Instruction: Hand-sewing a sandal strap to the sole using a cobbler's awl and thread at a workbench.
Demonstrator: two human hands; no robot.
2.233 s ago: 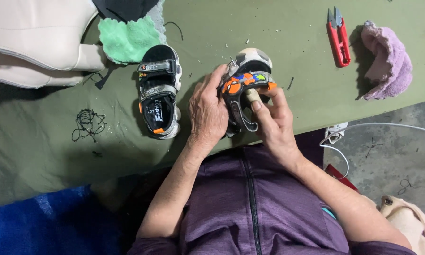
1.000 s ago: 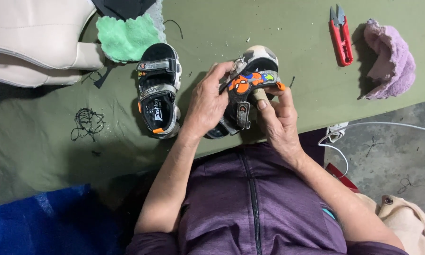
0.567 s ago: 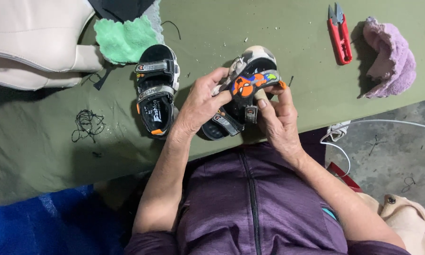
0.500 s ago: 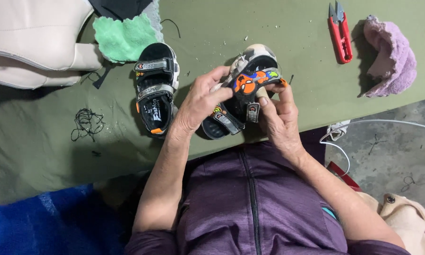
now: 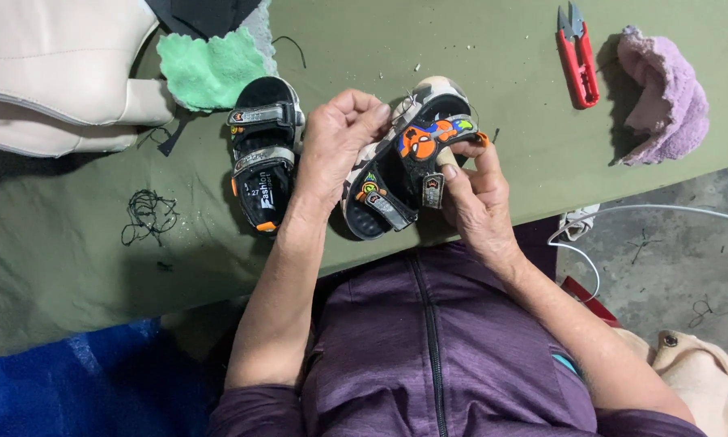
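Both hands are on a little kid's sandal [image 5: 404, 174] at the near edge of the green desk [image 5: 501, 97]: black straps, orange cartoon patch, pale sole. Right hand [image 5: 477, 198] pinches the front strap, left hand [image 5: 339, 146] is clenched on the sandal's side. Since a second ago it's tipped further open. Its twin sandal [image 5: 263, 154] lies just left, red snips [image 5: 576, 55] farther back.

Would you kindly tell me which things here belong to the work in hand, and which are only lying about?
In hand:
- left hand and right hand, both holding
- the child's sandal with the orange strap

Lying about:
- second black sandal on the green table
- green cloth
- red thread snips
- pink cloth
- black thread tangle
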